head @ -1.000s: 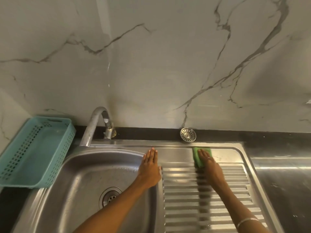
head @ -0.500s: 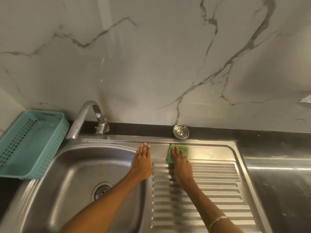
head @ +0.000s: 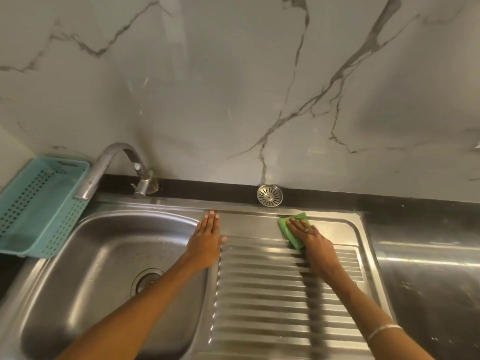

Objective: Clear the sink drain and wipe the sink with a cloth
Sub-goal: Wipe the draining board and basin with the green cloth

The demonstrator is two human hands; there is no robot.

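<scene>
Marble-veined grey wall panelling (head: 233, 100) is filling the upper view; below it the stainless steel sink unit (head: 337, 224) is lying along the counter, its round-cornered basin (head: 104, 268) on the left and its ribbed draining board (head: 272, 294) on the right; the open drain hole (head: 146, 279) is sitting low in the basin with no strainer in it; a turquoise perforated plastic basket (head: 39, 203) is resting beside the basin's left rim, under the curved steel tap (head: 104, 167). The left hand (head: 206, 240) is lying flat with straight fingers on the ridge between basin and board, apparently bracing the body; the right hand (head: 310, 236) is pressing flat, fingers spread, on the folded green cloth (head: 291, 228) at the board's back flat strip, probably to keep it tight to the steel while wiping. The round slotted steel drain strainer (head: 270, 195) is leaning on the black ledge just behind the cloth, presumably parked out of the wet; nothing is blocking the board, though the strainer is standing close to the wiping path.
</scene>
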